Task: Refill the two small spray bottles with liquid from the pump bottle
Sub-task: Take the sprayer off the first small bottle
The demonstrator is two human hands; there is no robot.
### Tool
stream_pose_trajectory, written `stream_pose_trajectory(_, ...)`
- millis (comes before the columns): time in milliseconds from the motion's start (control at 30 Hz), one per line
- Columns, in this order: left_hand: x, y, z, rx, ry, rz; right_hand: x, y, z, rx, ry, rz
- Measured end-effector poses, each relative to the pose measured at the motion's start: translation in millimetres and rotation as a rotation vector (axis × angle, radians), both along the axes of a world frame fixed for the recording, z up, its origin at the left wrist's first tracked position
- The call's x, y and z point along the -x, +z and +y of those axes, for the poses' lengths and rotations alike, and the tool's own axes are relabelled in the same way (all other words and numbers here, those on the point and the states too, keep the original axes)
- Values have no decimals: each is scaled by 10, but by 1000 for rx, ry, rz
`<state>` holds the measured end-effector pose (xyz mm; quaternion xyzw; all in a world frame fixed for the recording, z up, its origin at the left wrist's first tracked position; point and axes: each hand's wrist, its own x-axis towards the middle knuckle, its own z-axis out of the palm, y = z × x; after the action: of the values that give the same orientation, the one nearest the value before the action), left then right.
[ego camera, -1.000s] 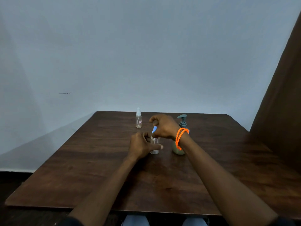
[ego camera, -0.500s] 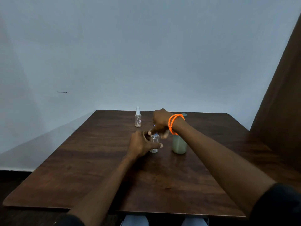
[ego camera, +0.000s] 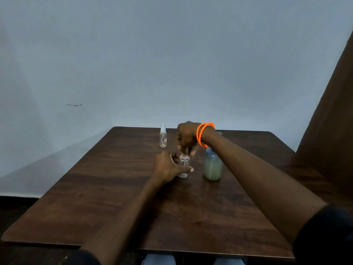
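A small clear spray bottle (ego camera: 183, 166) stands on the brown table (ego camera: 114, 188), with my left hand (ego camera: 168, 168) wrapped around its body. My right hand (ego camera: 188, 137), with orange bands at the wrist, is raised just above the bottle's neck, fingers pinched together on its blue spray top, which is mostly hidden. A second small clear spray bottle (ego camera: 163, 136) with a white cap stands upright farther back. The pump bottle (ego camera: 213, 166) of pale green liquid stands right of the held bottle; my right wrist hides its pump head.
A pale wall rises behind the table's far edge. A dark brown panel (ego camera: 332, 121) stands at the right. The table's front edge is close to my body.
My right hand has risen and turned over the held bottle's neck, lifting the blue spray top away. My left hand has kept its hold on the bottle.
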<state>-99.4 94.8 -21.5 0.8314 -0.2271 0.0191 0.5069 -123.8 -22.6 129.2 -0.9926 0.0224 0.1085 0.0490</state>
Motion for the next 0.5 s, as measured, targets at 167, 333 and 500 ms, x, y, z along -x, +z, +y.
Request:
stream_pose_trajectory(167, 15, 9, 17, 25, -27, 15, -86, 488, -237, -83, -20, -113)
stream_pose_trajectory(333, -1, -1, 33, 24, -28, 23, -234, 560, -1022, -215, -203, -310)
stream_pose_trajectory(500, -22, 0, 9, 8, 4, 35, -91, -237, -1617, -242, -269, -138)
